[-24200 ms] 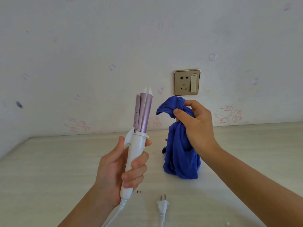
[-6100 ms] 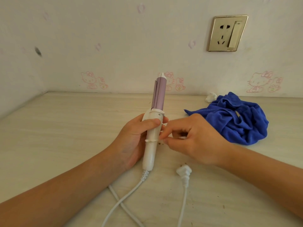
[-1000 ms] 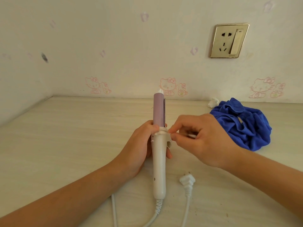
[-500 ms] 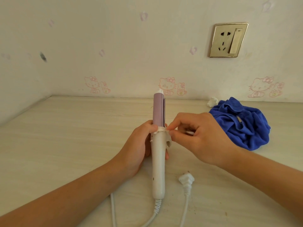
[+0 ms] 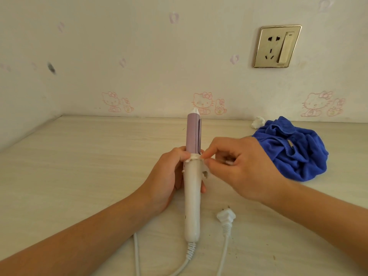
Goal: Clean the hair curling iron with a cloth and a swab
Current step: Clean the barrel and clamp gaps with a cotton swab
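The curling iron point(image 5: 192, 196) has a white handle and a purple barrel and points away from me over the table. My left hand point(image 5: 166, 176) grips its handle just below the white collar. My right hand point(image 5: 239, 166) pinches a small white swab point(image 5: 229, 162), mostly hidden by the fingers, with its fingertips against the collar where barrel meets handle. The blue cloth point(image 5: 294, 150) lies crumpled on the table to the right, apart from both hands.
The iron's white cord point(image 5: 191, 253) trails toward me, and its unplugged plug point(image 5: 226, 217) lies beside the handle. A small white wad point(image 5: 258, 122) sits by the wall behind the cloth. A wall socket point(image 5: 277, 46) is above right. The light wooden table point(image 5: 79, 166) meets the walls.
My right hand's fingertips have shifted slightly along the collar of the iron. The left hand and the iron have stayed nearly still; the cloth has not moved.
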Demonstrator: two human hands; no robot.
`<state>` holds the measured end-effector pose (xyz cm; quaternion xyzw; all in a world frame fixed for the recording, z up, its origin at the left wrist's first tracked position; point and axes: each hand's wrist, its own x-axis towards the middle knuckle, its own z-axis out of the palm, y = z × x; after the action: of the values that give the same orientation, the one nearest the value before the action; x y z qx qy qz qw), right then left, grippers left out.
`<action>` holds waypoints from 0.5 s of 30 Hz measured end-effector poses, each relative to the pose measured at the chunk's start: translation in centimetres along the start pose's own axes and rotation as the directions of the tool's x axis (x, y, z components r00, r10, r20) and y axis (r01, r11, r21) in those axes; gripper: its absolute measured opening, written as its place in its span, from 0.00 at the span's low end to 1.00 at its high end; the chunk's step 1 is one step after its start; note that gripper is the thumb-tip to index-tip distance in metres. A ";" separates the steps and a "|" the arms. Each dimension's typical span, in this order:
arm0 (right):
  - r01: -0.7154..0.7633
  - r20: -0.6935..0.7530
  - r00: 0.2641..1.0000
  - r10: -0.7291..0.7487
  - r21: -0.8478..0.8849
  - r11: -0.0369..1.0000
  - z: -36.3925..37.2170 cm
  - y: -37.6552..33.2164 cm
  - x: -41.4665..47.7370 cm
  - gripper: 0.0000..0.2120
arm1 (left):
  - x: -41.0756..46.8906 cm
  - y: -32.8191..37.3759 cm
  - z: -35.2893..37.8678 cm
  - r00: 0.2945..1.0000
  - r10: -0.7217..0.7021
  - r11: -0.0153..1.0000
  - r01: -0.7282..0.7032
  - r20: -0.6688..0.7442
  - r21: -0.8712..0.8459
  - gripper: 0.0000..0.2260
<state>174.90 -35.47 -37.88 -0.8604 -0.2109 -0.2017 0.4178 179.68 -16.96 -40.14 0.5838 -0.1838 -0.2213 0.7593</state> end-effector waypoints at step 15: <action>0.069 0.258 0.963 -0.074 0.027 0.997 0.4 -1.4 -2.5 0.04 | -0.1 -0.2 -0.2 0.997 -0.022 0.999 0.019 -0.080 -0.038 0.19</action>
<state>172.12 -34.87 -38.52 -0.8675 -0.2963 -0.1009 0.3867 179.64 -16.81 -40.38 0.5797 -0.1428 -0.2086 0.7746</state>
